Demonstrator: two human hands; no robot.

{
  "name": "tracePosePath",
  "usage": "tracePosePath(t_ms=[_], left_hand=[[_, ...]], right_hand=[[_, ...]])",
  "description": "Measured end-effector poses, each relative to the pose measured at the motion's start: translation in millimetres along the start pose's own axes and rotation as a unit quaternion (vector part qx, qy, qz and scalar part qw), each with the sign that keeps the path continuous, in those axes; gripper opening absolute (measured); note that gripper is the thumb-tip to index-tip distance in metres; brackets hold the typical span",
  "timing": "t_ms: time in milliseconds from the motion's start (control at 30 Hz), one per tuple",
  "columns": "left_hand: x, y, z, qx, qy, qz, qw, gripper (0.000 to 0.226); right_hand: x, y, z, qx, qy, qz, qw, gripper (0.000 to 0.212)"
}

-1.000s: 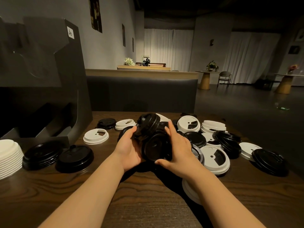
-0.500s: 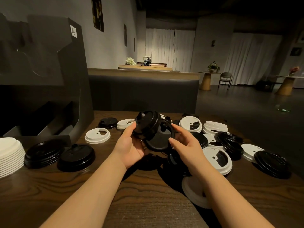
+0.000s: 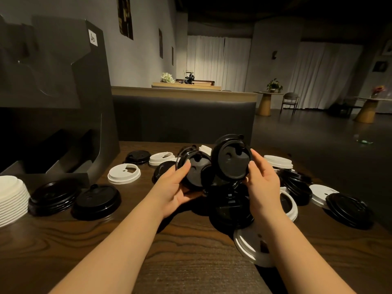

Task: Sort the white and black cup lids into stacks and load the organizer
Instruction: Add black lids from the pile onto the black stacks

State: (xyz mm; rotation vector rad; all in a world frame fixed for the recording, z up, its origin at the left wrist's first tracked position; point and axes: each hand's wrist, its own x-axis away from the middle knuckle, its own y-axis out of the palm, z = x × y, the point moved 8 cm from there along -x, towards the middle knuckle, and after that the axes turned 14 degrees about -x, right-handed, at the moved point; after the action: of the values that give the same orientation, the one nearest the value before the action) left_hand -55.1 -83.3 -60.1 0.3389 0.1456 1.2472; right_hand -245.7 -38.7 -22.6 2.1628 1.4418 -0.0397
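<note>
Sorting step, black lids. My left hand (image 3: 174,187) has its grip closed on a black lid (image 3: 192,166), held tilted above the surface (image 3: 106,240); my right hand (image 3: 262,183) holds a second black lid (image 3: 231,160) upright, at 3 o'clock of the first and overlapping it. The organizer (image 3: 63,98) stands at 10 o'clock, its slots apparently unloaded. Loose lids lie around at 12 to 4 o'clock. Judgement: next, turn both lids the same way, nest them, and set them on the black stack (image 3: 54,196) at 9 o'clock.
</note>
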Motion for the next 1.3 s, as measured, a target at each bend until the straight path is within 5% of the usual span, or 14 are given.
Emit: tracePosePath(t_ms=[267,833,1033,1300], left_hand=[[1,15,-6,-0.035,-0.013,-0.045,0.998,0.032],[9,18,-6,-0.007,-0.004,-0.075,0.997,0.033],[13,20,0,-0.048,0.03,-0.07,0.996,0.053],[13,20,1,-0.141,0.069,-0.063,0.986,0.028]], right_hand=[[9,24,10,0.106,-0.01,-0.116,0.988,0.036],[16,34,9,0.192,-0.043,-0.192,0.962,0.047],[19,37,10,0.215,-0.045,-0.209,0.953,0.052],[18,35,18,0.223,0.0,-0.199,0.954,0.066]])
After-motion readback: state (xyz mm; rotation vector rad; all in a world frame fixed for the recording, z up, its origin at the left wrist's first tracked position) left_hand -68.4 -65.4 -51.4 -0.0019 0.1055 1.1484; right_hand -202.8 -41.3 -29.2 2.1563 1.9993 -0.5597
